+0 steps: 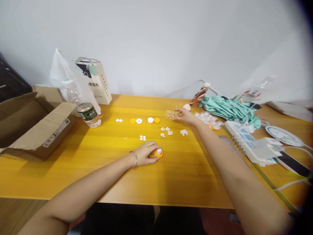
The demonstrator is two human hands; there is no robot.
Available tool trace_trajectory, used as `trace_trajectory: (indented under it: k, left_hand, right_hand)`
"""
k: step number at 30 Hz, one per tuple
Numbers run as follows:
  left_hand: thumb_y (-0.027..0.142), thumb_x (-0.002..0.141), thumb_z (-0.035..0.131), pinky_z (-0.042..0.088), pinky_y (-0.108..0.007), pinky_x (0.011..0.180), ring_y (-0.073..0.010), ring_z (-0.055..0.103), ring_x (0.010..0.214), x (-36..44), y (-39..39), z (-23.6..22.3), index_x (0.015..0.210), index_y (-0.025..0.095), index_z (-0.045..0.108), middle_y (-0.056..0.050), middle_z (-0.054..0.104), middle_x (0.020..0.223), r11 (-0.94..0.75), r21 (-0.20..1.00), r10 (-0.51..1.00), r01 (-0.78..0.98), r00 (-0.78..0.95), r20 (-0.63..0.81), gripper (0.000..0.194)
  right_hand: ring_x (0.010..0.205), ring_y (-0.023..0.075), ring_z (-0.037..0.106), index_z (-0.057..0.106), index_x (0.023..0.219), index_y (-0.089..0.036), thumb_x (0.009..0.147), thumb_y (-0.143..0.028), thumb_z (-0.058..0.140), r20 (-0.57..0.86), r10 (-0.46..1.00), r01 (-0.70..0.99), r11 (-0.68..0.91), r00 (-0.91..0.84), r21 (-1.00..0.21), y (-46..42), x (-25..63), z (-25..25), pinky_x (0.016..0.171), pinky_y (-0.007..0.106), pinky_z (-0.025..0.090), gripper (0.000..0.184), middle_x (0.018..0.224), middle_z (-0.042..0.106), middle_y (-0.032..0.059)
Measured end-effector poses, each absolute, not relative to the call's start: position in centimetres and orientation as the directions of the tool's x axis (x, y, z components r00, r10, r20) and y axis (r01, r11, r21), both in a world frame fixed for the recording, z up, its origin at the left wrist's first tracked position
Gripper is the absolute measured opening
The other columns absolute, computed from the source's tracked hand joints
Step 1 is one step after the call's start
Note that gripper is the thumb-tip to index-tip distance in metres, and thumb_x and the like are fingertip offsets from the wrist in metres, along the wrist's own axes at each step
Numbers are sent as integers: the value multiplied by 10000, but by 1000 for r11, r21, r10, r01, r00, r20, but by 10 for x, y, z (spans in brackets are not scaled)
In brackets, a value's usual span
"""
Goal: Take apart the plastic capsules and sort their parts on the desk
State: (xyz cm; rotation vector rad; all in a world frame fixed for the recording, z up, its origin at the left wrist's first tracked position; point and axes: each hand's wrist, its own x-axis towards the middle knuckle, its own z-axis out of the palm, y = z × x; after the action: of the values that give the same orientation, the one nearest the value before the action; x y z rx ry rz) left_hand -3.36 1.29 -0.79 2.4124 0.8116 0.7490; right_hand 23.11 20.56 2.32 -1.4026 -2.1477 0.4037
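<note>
My left hand (148, 153) rests near the table's front, with thumb and index finger closed around the sides of a small round orange base (158, 155). A white figure-like piece (159, 151) stands on that base. Farther back, my right hand (185, 116) reaches over a cluster of clear round covers (168, 114), its fingers apart and at the covers' edge. White openwork pieces (170, 133) lie between the hands. Behind them are yellow discs (156, 120) and white discs (150, 120). Several small white dots (142, 137) sit left of these.
At left stand an open cardboard box (57, 133), a water bottle (89, 114) and a paper bag (100, 81). A brown drink bottle (200, 94), clear plastic parts (207, 119), teal fabric (227, 109), a white power strip (241, 137) and cables crowd the right.
</note>
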Motion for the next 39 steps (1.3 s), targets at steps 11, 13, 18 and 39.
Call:
trace_trajectory:
  k: [11,13,18,39]
  left_hand:
    - [266,770,562,427,-311,821,-187,531,892,-35,12,-7,1051,175,499,-81,556,965,-703,595,655,390,681,328,303]
    - [268,770,562,427,-310,822,-185,531,892,-35,13,-7,1054,172,498,-82,555,969,-704,596,653,386,681,330,306]
    - [259,772,558,429,-308,815,-184,523,886,-35,13,-8,1059,166,498,-85,556,958,-709,588,651,390,683,332,308]
    - [286,783,569,447,-259,706,-151,522,771,-35,11,-5,996,147,518,-49,541,837,-679,605,686,416,652,322,259]
  right_hand:
    - [644,156,561,635,992,-110,657,-332,659,158,937,764,346,-311,-545,223,223,15,610,263,449,402,785,655,59]
    - [676,166,562,629,1025,-113,628,-324,684,165,940,770,340,-299,-540,226,225,17,637,274,451,452,821,653,66]
    - [740,199,560,610,1074,-94,549,-286,744,195,949,788,314,-248,-529,223,234,16,697,316,458,574,886,634,98]
    - [825,156,535,487,1047,-201,837,-246,514,378,543,276,776,-749,-568,19,163,8,749,300,469,216,926,569,59]
